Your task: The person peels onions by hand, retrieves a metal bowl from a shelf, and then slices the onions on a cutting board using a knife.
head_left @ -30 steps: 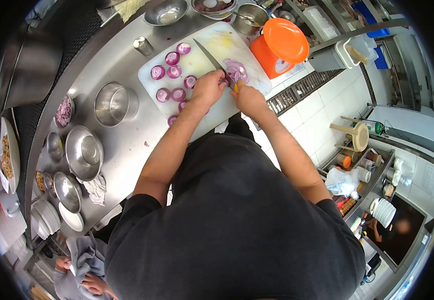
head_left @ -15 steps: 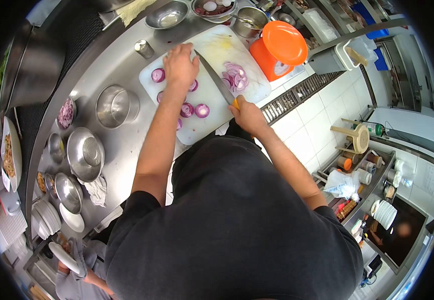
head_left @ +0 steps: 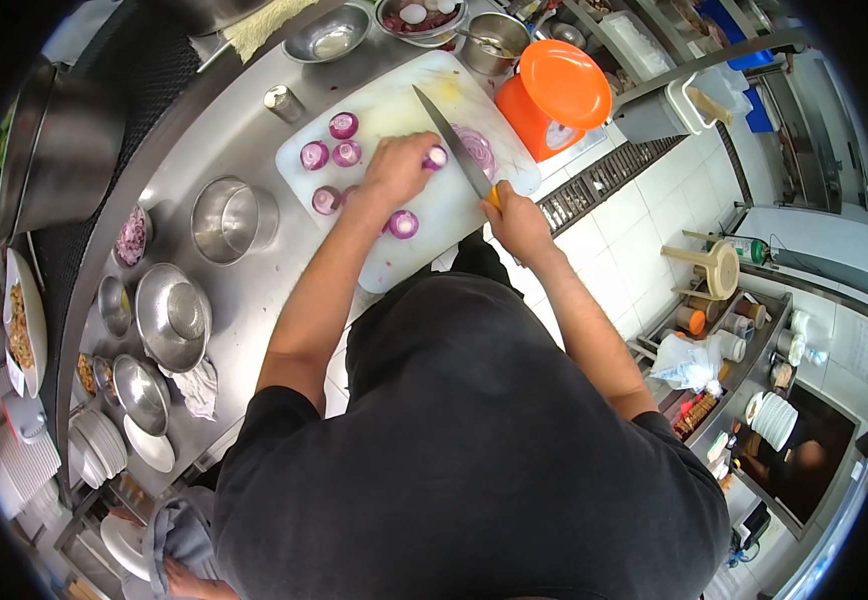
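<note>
My left hand is closed around a peeled red onion piece above the middle of the white cutting board. The yellow handle of a long kitchen knife is in my right hand. Its blade slants up and left across the board, just right of the held onion. Behind the blade lies a pile of sliced red onion, partly hidden. Several cut red onions are spread over the board's left side, and another onion sits below my left wrist.
An orange scale stands right of the board. Left of it are a small metal can, a steel pot and steel bowls. More bowls line the back. A co-worker's hand shows at lower left, near a white plate.
My left hand has come right and down, away from the knife tip, and now holds an onion. Onions at the board's left are uncovered. The knife has shifted slightly right and up.
</note>
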Demonstrator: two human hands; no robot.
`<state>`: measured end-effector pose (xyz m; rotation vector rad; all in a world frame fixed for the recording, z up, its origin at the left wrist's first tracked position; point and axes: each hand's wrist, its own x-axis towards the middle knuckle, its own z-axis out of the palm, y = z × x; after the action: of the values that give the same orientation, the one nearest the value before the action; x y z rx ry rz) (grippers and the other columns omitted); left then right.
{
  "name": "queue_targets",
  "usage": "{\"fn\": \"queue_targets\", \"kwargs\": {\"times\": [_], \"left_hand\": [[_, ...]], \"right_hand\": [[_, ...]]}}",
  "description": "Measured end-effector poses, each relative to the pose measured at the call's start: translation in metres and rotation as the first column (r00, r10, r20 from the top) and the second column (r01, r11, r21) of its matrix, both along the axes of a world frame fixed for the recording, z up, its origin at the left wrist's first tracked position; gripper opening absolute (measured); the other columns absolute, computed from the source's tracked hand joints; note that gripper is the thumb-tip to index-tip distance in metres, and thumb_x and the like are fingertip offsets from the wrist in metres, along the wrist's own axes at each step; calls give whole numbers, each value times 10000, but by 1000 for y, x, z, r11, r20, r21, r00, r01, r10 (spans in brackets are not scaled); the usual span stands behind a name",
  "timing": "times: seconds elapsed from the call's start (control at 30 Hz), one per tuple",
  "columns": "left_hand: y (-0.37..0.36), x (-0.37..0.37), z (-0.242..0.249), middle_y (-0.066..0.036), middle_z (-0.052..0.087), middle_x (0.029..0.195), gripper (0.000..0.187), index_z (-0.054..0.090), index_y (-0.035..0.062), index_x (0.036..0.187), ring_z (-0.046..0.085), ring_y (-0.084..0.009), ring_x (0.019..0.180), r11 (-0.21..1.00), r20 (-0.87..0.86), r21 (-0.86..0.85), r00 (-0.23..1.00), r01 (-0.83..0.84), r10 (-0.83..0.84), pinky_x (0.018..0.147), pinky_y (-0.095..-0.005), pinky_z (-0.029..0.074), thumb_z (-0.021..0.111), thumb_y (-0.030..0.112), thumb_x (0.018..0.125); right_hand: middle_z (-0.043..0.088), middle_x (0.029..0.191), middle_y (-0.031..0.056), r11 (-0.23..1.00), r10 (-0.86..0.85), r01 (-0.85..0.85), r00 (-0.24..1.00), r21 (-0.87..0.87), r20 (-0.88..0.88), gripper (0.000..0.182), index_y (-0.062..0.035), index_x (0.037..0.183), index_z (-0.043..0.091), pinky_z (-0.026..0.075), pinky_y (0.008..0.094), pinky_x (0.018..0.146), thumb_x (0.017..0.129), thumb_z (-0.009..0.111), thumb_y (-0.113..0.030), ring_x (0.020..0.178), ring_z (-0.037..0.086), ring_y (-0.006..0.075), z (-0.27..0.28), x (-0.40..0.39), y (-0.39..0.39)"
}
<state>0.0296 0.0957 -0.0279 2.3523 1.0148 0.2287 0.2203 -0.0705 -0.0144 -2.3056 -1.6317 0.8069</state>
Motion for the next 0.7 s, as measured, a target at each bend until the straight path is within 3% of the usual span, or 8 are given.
{"fn": "queue_targets", "kwargs": {"times": [0.07,0.1,0.3,0.4,0.7], "left_hand": [[-16,-2,-5,-137,668,1392,498,649,85,1326,662,-351,1220,996,133,-89,991,9,3,1071,-456,503,787,50,850],[-20,-6,-6,-138,647,1408,536,620,70,1366,628,-352,1281,999,190,-14,981,44,-40,1095,-443,496,782,43,855],[-33,1,2,-139,672,1268,466,647,49,1261,654,-356,1196,990,105,79,989,-116,107,1012,-448,531,830,126,840],[-30,6,4,-153,673,1217,413,654,48,1195,670,-361,1147,985,68,-5,983,-171,171,993,-472,541,843,152,842],[-25,2,-6,-154,704,1091,307,684,41,1090,699,-374,1039,979,204,-74,958,-190,201,904,-476,565,839,150,848]], "right_hand": [[725,825,268,1000,8,-9,1000,23,20,382,8,1134,535,562,576,716,1034,658,-340,797,721,479,9,-4,2],[726,823,265,999,23,-25,999,43,41,384,7,1136,536,563,572,711,1033,661,-341,792,722,475,11,-6,3],[731,815,248,994,87,-93,991,56,100,388,3,1162,543,575,549,698,1033,662,-344,788,732,455,30,-16,7],[738,825,240,994,103,-106,988,21,116,382,3,1178,541,583,542,702,1038,655,-333,793,738,447,35,-18,9],[747,879,259,987,122,-107,986,-123,113,381,8,1212,512,586,555,750,1055,625,-320,843,745,457,41,-30,15]]}}
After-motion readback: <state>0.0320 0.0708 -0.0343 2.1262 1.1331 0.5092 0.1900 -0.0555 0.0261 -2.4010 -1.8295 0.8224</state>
